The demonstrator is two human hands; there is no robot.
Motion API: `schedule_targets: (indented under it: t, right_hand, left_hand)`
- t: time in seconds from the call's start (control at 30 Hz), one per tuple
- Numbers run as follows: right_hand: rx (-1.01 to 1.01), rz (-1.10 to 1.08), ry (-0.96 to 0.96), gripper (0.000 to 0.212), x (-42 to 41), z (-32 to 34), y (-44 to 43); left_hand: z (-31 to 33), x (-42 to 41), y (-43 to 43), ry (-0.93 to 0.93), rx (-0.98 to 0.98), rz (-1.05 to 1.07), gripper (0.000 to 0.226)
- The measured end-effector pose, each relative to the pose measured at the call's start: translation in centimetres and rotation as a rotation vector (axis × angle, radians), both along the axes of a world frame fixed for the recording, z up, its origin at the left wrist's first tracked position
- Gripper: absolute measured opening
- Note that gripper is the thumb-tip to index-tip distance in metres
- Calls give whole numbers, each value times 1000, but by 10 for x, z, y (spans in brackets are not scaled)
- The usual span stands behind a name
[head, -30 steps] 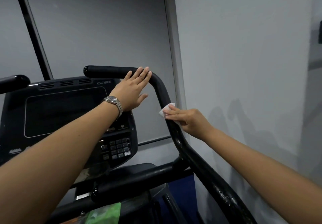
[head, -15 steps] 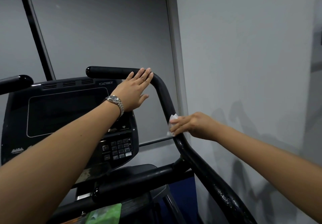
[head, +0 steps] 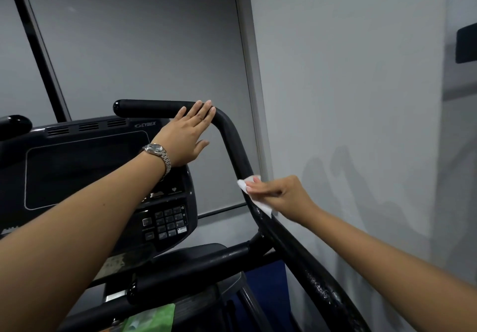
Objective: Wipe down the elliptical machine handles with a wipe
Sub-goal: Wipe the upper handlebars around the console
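- Sliding slightly lower along the bar than half a second ago, the right hand [head: 281, 194] now shows the wipe [head: 244, 185] poking out at both ends of its grip; the left hand [head: 185, 138] has stayed put.
- Most of the wipe is hidden under the fingers; the handle [head: 233, 140] leaves the frame at 5 o'clock, and a green packet [head: 152, 317] at 6 o'clock is cut off.
- Black and curved, the handle is scuffed low down; the white, crumpled wipe sits on it at 4 o'clock from the left hand.
- Right fingers, together, curl over the wipe, pinning it to the bar; left fingers lie straight and together on the handle's top bend, thumb apart, watch [head: 157, 151] on the wrist.
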State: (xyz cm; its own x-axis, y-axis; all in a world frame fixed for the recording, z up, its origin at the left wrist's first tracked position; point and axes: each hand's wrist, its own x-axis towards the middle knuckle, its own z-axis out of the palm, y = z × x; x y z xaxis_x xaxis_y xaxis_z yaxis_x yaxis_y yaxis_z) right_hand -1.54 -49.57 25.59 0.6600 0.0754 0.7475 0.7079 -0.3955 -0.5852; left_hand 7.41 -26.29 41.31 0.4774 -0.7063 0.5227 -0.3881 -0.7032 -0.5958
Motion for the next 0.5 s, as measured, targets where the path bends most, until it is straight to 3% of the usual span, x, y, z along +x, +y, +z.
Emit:
schedule_targets:
  t: [0.2,0.4,0.5]
  right_hand:
    - [242,17,224,29,-7,-5,1]
    - [197,-36,366,16,-19,-17,-11]
    - [229,-101,347,20,-15,-6,2]
  left_hand:
    - [-4,2,-1,-26,-3,1,74]
    - [-4,3,0,-31,-4,-2,75]
    - [-6,2,-2,-30,-12,-3,75]
